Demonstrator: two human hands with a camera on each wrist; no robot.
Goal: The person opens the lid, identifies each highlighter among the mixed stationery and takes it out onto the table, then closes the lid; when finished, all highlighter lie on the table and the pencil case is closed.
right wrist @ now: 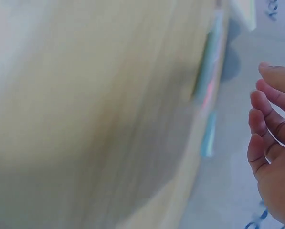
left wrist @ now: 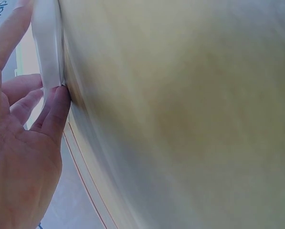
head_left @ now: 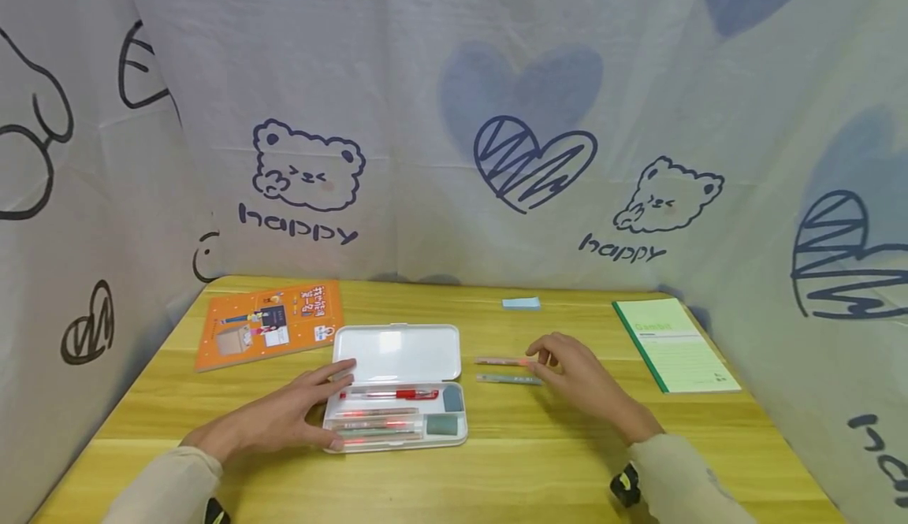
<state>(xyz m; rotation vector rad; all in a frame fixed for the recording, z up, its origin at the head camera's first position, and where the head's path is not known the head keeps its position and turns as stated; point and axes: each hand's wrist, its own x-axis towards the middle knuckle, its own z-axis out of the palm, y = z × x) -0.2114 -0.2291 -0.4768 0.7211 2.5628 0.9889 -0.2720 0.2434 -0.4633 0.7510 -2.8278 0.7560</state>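
On the yellow wood-grain desk (head_left: 539,469), right of the open white plastic pencil case (head_left: 426,351), lie a slim translucent pen with an orange-red end (head_left: 500,362) and, just nearer the person, a slim grey-green pen (head_left: 509,380). Both should be light and stiff, smooth enough to roll or slip, and hardly fragile; a pinch at mid-barrel, thumb against forefinger, looks the surest hold. The case, probably light too and apt to slide, is best held low by its sides. The right hand (head_left: 578,374) hovers at the pens' right ends, its fingers half bent; the right wrist view shows nothing in them, though whether they touch a pen I cannot tell. The left hand (head_left: 277,414) holds the case's left end between widely spread thumb and fingers, well apart from the pens.
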